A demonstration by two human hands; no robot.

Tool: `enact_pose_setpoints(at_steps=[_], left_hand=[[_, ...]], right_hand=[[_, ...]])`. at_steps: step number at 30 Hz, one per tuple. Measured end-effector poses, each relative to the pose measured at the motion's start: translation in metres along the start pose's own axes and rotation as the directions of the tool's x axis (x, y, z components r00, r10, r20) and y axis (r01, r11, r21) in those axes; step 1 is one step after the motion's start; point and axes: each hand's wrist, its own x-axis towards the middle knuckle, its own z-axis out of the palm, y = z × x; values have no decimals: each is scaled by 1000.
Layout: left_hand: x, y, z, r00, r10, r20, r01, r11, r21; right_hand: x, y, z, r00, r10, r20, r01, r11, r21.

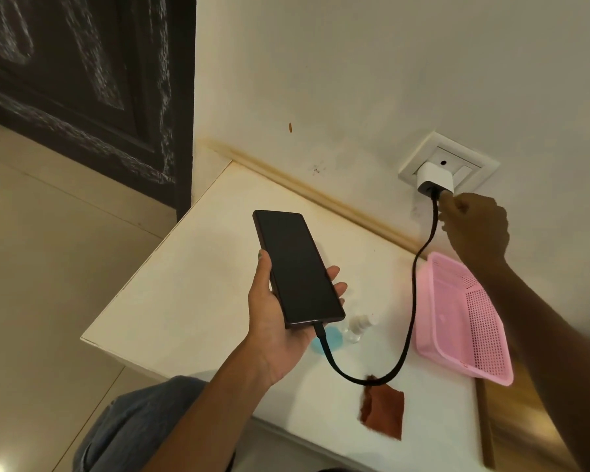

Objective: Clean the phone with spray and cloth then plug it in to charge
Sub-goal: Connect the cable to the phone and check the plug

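My left hand (273, 321) holds a black phone (298, 267) above the white table (171, 294), screen up and dark. A black cable (413, 301) runs from the phone's bottom end in a loop up to a white charger (433, 177) sitting in the wall socket (448, 165). My right hand (474, 226) is raised to the charger, its fingers curled and pinching the cable's plug just below the charger. A small clear spray bottle (360, 327) lies on the table beside a blue patch. A rust-brown cloth (384, 412) lies near the table's front edge.
A pink perforated plastic basket (464, 321) sits at the table's right side against the wall. A dark panelled door (82, 80) stands to the left. Tiled floor lies left of the table, and a knee in blue jeans (133, 427) shows below.
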Motion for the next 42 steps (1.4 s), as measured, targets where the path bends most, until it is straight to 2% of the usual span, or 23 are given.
enact_pose_setpoints(at_steps=[4, 10, 13, 19, 22, 32, 42], left_hand=[[1, -1, -1, 1000, -7, -10, 7, 1000, 13], [2, 0, -1, 1000, -16, -17, 16, 1000, 12], [2, 0, -1, 1000, -12, -25, 12, 1000, 17], [2, 0, -1, 1000, -12, -23, 13, 1000, 19], [2, 0, -1, 1000, -6, -18, 7, 999, 34], [1, 0, -1, 1000, -2, -18, 3, 999, 52], [2, 0, 0, 1000, -2, -25, 3, 998, 58]], right_hand=[[-12, 17, 4, 995, -26, -97, 20, 998, -65], [-11, 28, 20, 976, -132, 176, 188, 915, -357], [-6, 32, 27, 956, -147, 255, 245, 878, -410], [-1, 32, 36, 946, -135, 294, 245, 892, -380], [0, 32, 42, 948, -79, 307, 184, 926, -329], [9, 31, 53, 932, 17, 361, 115, 933, -340], [-3, 27, 47, 961, 7, 275, 77, 952, -295]])
